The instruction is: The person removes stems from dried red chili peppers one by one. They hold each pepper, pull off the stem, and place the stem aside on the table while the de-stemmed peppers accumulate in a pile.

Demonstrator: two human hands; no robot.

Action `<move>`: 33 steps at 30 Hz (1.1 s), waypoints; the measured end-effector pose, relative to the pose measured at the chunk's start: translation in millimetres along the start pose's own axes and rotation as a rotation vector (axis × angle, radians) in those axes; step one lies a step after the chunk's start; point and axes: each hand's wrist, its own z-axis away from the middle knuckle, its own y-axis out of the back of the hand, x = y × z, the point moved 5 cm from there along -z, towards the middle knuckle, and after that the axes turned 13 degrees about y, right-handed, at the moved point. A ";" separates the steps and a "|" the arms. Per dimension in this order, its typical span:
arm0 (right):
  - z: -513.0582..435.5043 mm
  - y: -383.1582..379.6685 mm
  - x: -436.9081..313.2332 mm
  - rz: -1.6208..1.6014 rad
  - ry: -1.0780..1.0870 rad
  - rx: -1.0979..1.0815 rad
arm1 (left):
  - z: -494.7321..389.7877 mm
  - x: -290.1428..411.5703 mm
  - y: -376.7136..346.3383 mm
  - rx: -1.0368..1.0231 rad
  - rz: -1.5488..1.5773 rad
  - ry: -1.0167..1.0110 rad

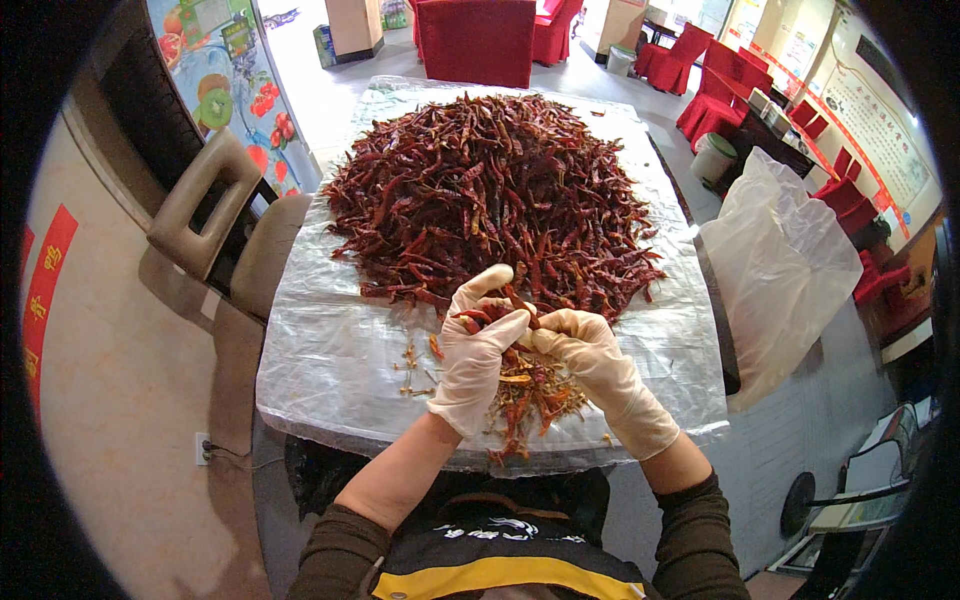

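Observation:
A large heap of dried red chili peppers (pixel 495 195) covers the far and middle part of a table wrapped in clear plastic sheeting (pixel 322 352). At the heap's near edge, my left hand (pixel 480 345), in a pale thin glove, is closed around several dried chilies (pixel 472 321). My right hand (pixel 592 352), gloved too, touches the left at the fingertips and pinches the end of a chili there; its fingers partly hide it. Below both hands lies a small pile of chili stems and broken pods (pixel 536 397). A few loose stems (pixel 411 367) are scattered to its left.
A padded chair (pixel 277 247) stands at the table's left, by the wall. A big translucent plastic bag (pixel 780 270) is at the right side. Red-covered chairs (pixel 476 41) stand beyond the table, and a lidded bucket (pixel 712 159) is at the back right.

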 end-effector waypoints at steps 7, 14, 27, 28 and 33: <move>13.5 -7.9 -42.5 1.060 0.794 -0.373 | -13.5 -17.0 12.1 -0.146 0.215 0.408; 2.7 46.6 -49.3 1.236 0.566 -0.040 | -19.4 -20.3 42.5 -0.071 0.460 0.389; -29.1 21.4 -0.4 1.531 0.577 -0.091 | -14.0 -31.0 44.3 -0.007 0.327 0.414; -29.6 25.4 0.0 1.507 0.528 -0.060 | -13.7 -31.5 45.0 -0.005 0.292 0.413; -24.0 32.1 -14.0 1.119 0.581 0.044 | -11.8 -37.1 38.4 0.036 0.127 0.379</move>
